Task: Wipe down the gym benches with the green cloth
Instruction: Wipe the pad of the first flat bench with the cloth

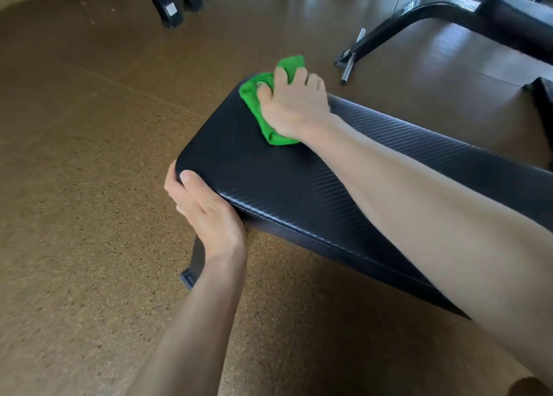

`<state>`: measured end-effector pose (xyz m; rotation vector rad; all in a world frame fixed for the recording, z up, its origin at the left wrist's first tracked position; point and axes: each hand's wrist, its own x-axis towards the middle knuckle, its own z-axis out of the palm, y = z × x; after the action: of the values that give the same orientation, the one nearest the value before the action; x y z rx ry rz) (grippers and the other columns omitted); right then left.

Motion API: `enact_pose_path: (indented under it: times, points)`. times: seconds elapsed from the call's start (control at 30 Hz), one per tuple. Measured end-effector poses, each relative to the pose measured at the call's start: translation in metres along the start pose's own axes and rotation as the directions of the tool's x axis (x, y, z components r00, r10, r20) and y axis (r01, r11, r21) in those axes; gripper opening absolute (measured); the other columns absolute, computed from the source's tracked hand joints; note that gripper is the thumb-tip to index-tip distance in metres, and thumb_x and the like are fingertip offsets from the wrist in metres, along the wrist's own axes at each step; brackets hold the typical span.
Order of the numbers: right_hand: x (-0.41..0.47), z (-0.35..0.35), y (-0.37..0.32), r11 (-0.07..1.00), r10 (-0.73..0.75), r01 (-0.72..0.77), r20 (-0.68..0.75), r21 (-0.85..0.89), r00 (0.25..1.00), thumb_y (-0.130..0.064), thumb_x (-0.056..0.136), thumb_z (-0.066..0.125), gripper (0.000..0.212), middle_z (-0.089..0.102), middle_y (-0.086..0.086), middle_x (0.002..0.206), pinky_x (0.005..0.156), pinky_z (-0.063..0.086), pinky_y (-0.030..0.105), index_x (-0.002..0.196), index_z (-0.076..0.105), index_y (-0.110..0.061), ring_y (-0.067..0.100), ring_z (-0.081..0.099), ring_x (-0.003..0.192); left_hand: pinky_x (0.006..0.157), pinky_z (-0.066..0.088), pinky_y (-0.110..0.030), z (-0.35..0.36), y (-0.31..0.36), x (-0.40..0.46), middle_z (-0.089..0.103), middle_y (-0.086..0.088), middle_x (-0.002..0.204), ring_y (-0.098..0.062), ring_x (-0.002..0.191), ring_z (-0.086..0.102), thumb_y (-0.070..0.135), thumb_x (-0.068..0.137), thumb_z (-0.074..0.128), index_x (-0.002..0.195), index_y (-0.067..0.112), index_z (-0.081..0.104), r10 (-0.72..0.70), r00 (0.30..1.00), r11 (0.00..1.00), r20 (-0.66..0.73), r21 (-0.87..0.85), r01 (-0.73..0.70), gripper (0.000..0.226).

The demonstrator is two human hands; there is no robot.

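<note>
green cloth [254,96], black ribbed bench [269,180], speckled brown floor [74,156]

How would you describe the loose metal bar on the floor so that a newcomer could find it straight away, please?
Start from the black padded bench where the right hand presses the green cloth. Look past its far end to the brown floor. The metal bar lies beside a black machine foot, the only bare silver thing there.

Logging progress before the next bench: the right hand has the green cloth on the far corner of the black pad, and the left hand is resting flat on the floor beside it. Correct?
One detail is off. In the head view the left hand is not on the floor: it grips the near corner of the black pad, thumb on top. The right hand does hold the green cloth on the far corner.
</note>
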<state>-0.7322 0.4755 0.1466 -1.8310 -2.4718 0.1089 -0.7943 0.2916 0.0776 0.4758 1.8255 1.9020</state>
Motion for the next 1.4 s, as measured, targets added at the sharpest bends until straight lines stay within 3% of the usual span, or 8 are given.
enact_pose_path:
  times: [0.1,0.27,0.4,0.5,0.7,0.9,1.23,1.4]
  points:
    - [-0.012,0.001,-0.062,0.988,-0.157,0.156,0.051,0.019,0.986,-0.05,0.108,0.018,0.064,0.019,0.027,0.165,0.125,0.01,0.053,0.16,0.029,-0.014,0.045,0.014,0.153,0.096,0.035,-0.013,-0.004,-0.001,0.005,0.047,0.019,0.126,-0.016,0.13,0.038,0.045,0.111,0.021,0.151,0.03,0.031,-0.011,0.999,0.999,0.042,0.03,0.01,0.043]
    - [-0.07,0.002,-0.077,0.913,-0.404,0.398,0.057,0.092,0.913,-0.047,0.109,0.025,0.054,0.027,0.019,0.163,0.126,0.011,0.047,0.153,0.042,-0.02,0.037,0.013,0.154,0.116,0.037,-0.058,-0.017,0.0,0.014,0.052,-0.007,0.146,-0.03,0.136,0.046,0.063,0.103,0.024,0.15,0.037,0.037,-0.167,0.975,0.986,0.148,0.045,0.162,0.055]
    - [-0.139,0.0,-0.037,0.86,-0.51,0.509,0.017,0.04,0.86,-0.053,0.107,0.027,0.062,0.02,0.02,0.168,0.128,0.014,0.048,0.163,0.024,-0.026,0.038,0.013,0.156,0.119,0.038,-0.056,-0.039,0.005,0.028,0.064,-0.013,0.142,-0.03,0.133,0.059,0.066,0.103,0.021,0.145,0.021,0.057,-0.312,0.864,0.813,0.395,-0.36,0.458,0.071]
    - [-0.168,0.002,-0.014,0.8,-0.592,0.589,0.008,-0.117,0.806,-0.052,0.105,0.027,0.066,0.025,0.024,0.165,0.126,0.023,0.051,0.163,0.02,-0.023,0.041,0.021,0.154,0.12,0.036,-0.058,-0.048,0.006,0.035,0.062,-0.013,0.144,-0.035,0.136,0.057,0.063,0.104,0.011,0.148,0.022,0.054,-0.288,0.844,0.797,0.452,-0.375,0.473,0.074]
    - [-0.14,0.011,-0.055,0.766,-0.623,0.603,-0.025,-0.223,0.782,-0.046,0.105,0.038,0.065,0.034,0.035,0.156,0.12,0.03,0.057,0.158,0.032,-0.01,0.052,0.032,0.145,0.12,0.037,-0.052,-0.047,0.007,0.035,0.07,-0.009,0.133,-0.031,0.128,0.064,0.064,0.105,0.014,0.134,0.024,0.067,-0.391,0.827,0.659,0.405,-0.504,0.558,0.072]
    - [-0.111,0.014,-0.108,0.819,-0.562,0.551,-0.028,-0.161,0.827,-0.044,0.108,0.034,0.053,0.049,0.023,0.148,0.12,0.028,0.054,0.144,0.054,-0.011,0.047,0.036,0.143,0.119,0.037,-0.054,-0.048,0.003,0.037,0.067,-0.008,0.139,-0.034,0.131,0.061,0.066,0.102,0.018,0.142,0.029,0.06,-0.411,0.828,0.572,0.382,-0.599,0.56,0.069]
    - [-0.173,0.014,-0.022,0.636,-0.73,0.675,-0.009,-0.373,0.683,-0.015,0.102,0.028,0.063,0.02,0.037,0.161,0.119,0.032,0.059,0.164,0.017,-0.019,0.056,0.026,0.146,0.113,0.045,-0.053,-0.039,0.01,0.03,0.072,-0.005,0.131,-0.029,0.125,0.066,0.063,0.104,0.022,0.131,0.026,0.069,-0.448,0.856,0.646,0.257,-0.569,0.509,0.065]
    - [-0.121,0.015,-0.075,0.737,-0.671,0.655,-0.066,-0.165,0.739,-0.041,0.102,0.033,0.054,0.051,0.028,0.143,0.114,0.035,0.055,0.142,0.055,-0.012,0.05,0.043,0.134,0.103,0.052,-0.039,-0.03,0.025,0.019,0.076,-0.007,0.121,-0.028,0.117,0.071,0.06,0.105,0.026,0.126,0.023,0.072,-0.49,0.833,0.619,0.259,-0.569,0.541,0.063]
